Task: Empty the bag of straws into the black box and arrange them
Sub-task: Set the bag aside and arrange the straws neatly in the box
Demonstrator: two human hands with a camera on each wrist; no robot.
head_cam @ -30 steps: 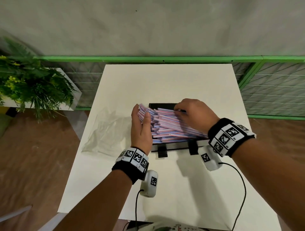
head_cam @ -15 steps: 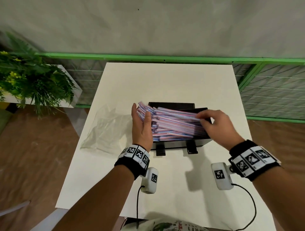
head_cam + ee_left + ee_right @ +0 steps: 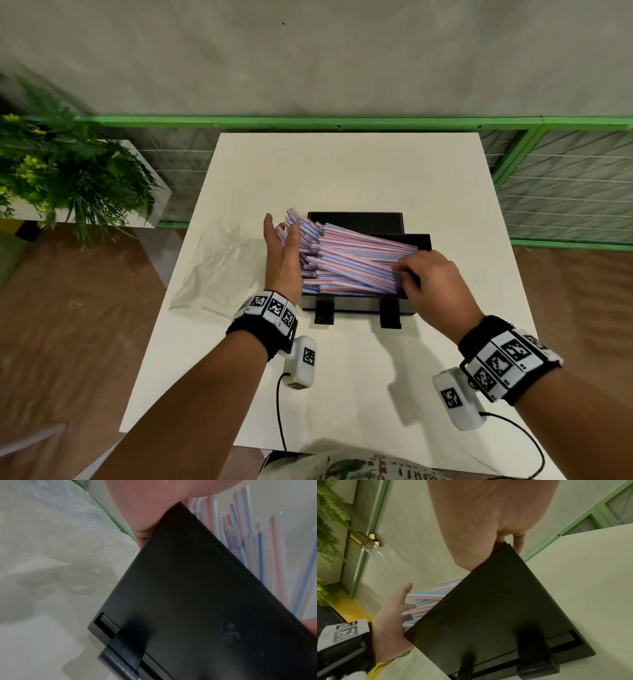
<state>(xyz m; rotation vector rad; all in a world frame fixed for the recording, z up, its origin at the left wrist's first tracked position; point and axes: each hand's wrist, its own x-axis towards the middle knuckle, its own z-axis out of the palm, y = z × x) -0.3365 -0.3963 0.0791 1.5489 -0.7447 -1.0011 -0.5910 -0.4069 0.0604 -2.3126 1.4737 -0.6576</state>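
Observation:
A heap of pink, blue and white striped straws (image 3: 352,262) lies lengthwise in the black box (image 3: 356,219) at mid table, their left ends sticking out past the box. My left hand (image 3: 282,255) stands flat and upright, fingers straight, against those left ends. My right hand (image 3: 416,277) sits at the box's right end, its fingers curled down around the straws' right ends. The left wrist view shows the box front (image 3: 188,601) and straws (image 3: 274,561) above it. In the right wrist view the box (image 3: 488,615) hides most of the straws (image 3: 426,599) and my fingertips.
The empty clear plastic bag (image 3: 219,270) lies crumpled on the white table (image 3: 342,171), left of the box. Two black clips (image 3: 323,311) jut from the box's near side. A potted plant (image 3: 61,178) stands off to the left; a green railing (image 3: 342,120) runs behind.
My right hand has slid from the middle of the straw heap to its right end, then toward the near side. The left hand has stayed flat against the left ends.

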